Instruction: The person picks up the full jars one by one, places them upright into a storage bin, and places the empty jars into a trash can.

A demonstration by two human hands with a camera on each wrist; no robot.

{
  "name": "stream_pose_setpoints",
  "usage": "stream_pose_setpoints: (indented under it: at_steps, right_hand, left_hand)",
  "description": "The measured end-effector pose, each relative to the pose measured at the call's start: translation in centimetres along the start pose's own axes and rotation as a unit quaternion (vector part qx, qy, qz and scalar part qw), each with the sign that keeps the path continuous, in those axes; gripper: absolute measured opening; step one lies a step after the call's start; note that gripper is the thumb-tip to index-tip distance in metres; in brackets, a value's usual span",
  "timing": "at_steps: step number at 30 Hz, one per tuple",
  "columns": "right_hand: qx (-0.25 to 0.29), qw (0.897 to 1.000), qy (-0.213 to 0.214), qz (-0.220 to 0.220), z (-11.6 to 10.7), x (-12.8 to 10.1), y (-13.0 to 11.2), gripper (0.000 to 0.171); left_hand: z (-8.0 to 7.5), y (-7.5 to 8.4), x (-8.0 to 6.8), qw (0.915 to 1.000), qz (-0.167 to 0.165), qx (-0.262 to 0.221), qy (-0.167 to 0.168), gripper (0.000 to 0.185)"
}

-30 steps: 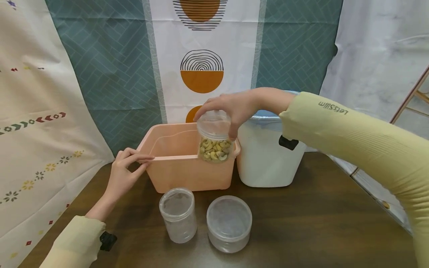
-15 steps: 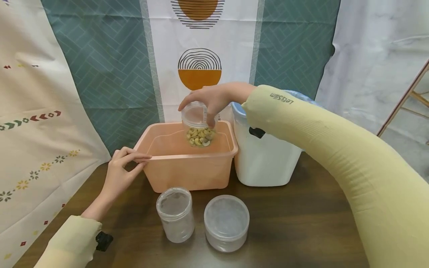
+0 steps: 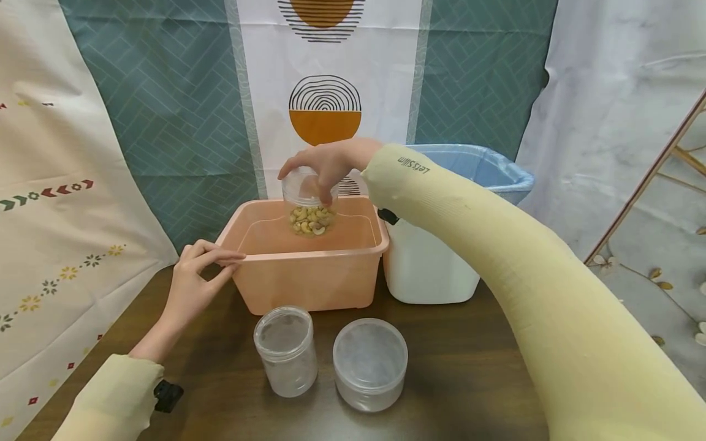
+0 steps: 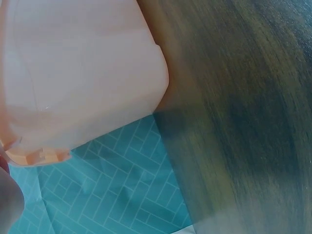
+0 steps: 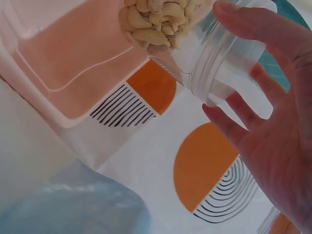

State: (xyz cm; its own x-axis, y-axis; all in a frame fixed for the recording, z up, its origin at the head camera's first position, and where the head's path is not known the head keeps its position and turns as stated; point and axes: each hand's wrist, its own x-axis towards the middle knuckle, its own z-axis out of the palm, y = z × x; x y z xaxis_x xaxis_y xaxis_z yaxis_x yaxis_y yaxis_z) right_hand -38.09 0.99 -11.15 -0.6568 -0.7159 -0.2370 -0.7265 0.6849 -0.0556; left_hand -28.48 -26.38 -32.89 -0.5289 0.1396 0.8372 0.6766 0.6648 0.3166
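Note:
My right hand [image 3: 325, 162] grips a clear plastic jar [image 3: 302, 190] by its lid from above, thumb on one side and fingers on the other. Cashews [image 5: 158, 22] fill the lower part of the jar. It hangs upright over the inside of a peach plastic bin [image 3: 309, 282], its base lower than the bin's back rim in the head view. At the bin's front left corner, my left hand [image 3: 195, 275] pinches the rim between thumb and fingers. Only a bit of that hand shows at the edge of the left wrist view.
Two clear lidded containers stand in front of the bin: a tall jar [image 3: 287, 352] and a wider, lower tub [image 3: 371, 364]. To the bin's right is a white waste bin [image 3: 425, 269] with a blue liner [image 3: 485, 168]. A patterned curtain [image 3: 182, 122] hangs behind the dark wooden table [image 3: 452, 361].
My right hand has carried the jar of cashews left and back, from before the peach bin's front rim to over its inside. The left hand stays at the rim.

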Motion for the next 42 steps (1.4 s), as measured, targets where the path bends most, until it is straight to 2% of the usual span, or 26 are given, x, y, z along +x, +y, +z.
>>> stream_pose_setpoints:
  at_steps: [5, 21, 37, 42]
  right_hand:
    - [0.003, 1.0, -0.015, 0.013, 1.1, 0.4, 0.6, 0.089]
    - [-0.01, 0.996, -0.086, 0.003, 5.1, 1.0, 2.2, 0.092]
    - [-0.022, 0.993, -0.113, 0.013, 5.7, 0.7, 2.0, 0.094]
    - [-0.021, 0.993, -0.11, 0.032, 5.8, 0.7, 2.1, 0.095]
  left_hand:
    - [0.0, -0.1, 0.0, 1.0, -0.008, 0.005, -0.001, 0.028]
    - [0.1, 0.2, -0.3, 1.0, -0.001, -0.001, -0.001, 0.029]
    - [0.1, 0.0, -0.2, 1.0, -0.002, -0.002, 0.001, 0.029]
    - [0.0, 0.0, -0.1, 0.9999, -0.011, -0.004, -0.002, 0.027]
